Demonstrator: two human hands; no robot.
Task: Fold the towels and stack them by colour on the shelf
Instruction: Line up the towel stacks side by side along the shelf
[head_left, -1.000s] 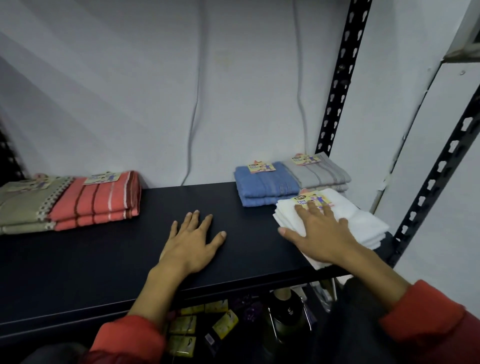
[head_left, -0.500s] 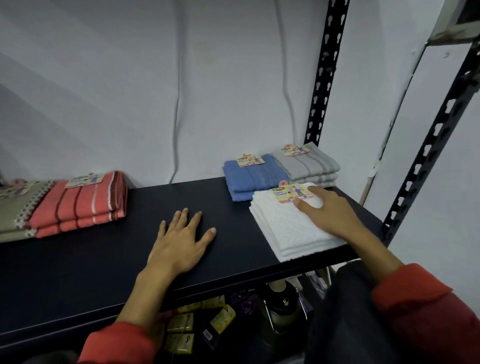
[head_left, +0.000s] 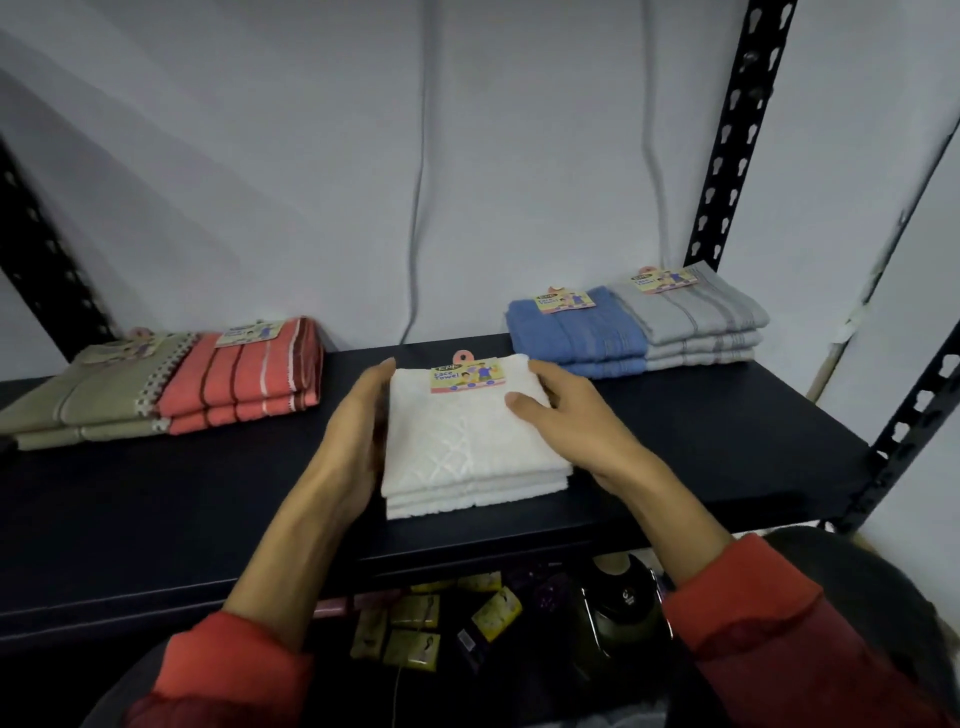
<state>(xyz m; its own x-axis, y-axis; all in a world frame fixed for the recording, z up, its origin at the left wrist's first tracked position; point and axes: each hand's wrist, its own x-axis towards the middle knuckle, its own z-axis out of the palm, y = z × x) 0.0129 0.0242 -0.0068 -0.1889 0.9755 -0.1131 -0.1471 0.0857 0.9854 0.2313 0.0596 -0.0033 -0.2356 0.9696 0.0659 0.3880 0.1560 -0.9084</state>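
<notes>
A stack of folded white towels (head_left: 467, 447) with a yellow label lies at the middle of the black shelf (head_left: 701, 447). My left hand (head_left: 358, 431) presses flat against the stack's left side, fingers straight. My right hand (head_left: 566, 415) lies on the stack's right edge, thumb on top and fingers along the far corner. At the back right sit a blue towel stack (head_left: 576, 332) and a grey towel stack (head_left: 696, 317) side by side. At the left lie a coral striped stack (head_left: 244, 379) and a beige stack (head_left: 88, 400).
Black perforated uprights (head_left: 727, 135) frame the shelf at the right and left. Below the shelf's front edge I see yellow packets (head_left: 415, 618) and a dark round appliance (head_left: 623, 608). A grey wall with cables stands behind.
The white stack has slid left from the shelf's right end to the middle. My left hand lifted off the bare shelf and came against the stack's left side.
</notes>
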